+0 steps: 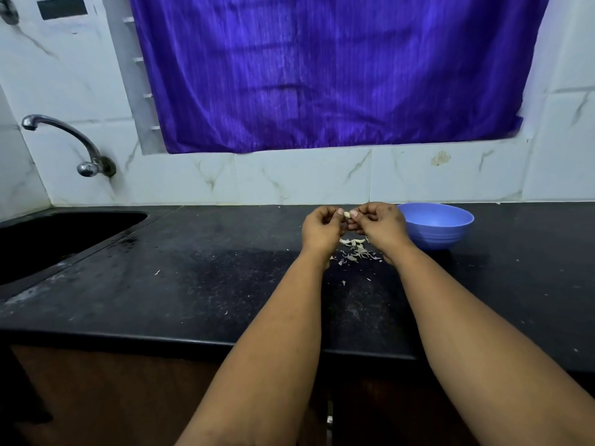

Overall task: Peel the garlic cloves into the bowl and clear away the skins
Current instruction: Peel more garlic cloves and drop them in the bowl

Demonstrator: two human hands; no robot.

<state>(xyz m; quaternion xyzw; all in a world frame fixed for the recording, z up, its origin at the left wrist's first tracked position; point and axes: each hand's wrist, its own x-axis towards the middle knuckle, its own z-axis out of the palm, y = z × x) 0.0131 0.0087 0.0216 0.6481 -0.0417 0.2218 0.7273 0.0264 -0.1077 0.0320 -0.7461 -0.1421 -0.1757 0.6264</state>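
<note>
head view: garlic clove (347, 215) pinched between left grip (322, 229) and right grip (380, 225).

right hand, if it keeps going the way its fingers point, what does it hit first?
The right hand points leftward, its fingertips pinching the garlic clove. Right behind the clove is the left hand, which pinches it from the other side. So clove, then left hand; the bowl lies the opposite way.

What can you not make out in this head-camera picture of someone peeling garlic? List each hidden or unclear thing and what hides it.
- Inside of the blue bowl, head view: near wall hides it.
- Garlic clove: too small to tell how much is peeled; left hand and right hand cover it.
- Sink: cut by left edge, dark.
</note>
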